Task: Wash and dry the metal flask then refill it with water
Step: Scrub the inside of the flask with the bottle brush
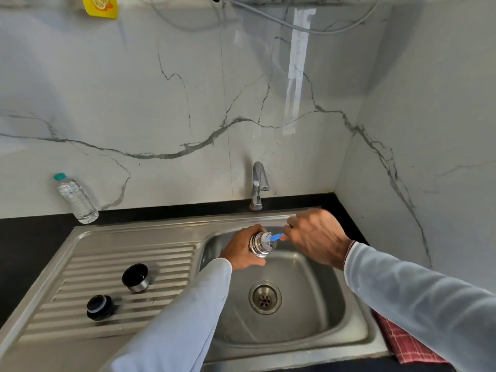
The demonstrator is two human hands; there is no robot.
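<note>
My left hand (243,249) grips the metal flask (259,244) over the sink basin (308,299), its open mouth tilted toward the right. My right hand (314,237) holds a blue-handled brush (276,237) whose head is pushed into the flask's mouth. Most of the flask's body is hidden behind my left hand and sleeve. On the ribbed draining board (166,261) to the left lie the flask's steel cup lid (135,277) and its black stopper (99,307).
A chrome tap (259,183) stands behind the basin; no water is seen running. A clear plastic water bottle (76,198) stands on the black counter at the left. A red checked cloth (405,342) lies at the sink's right edge. The drain (265,297) sits mid-basin.
</note>
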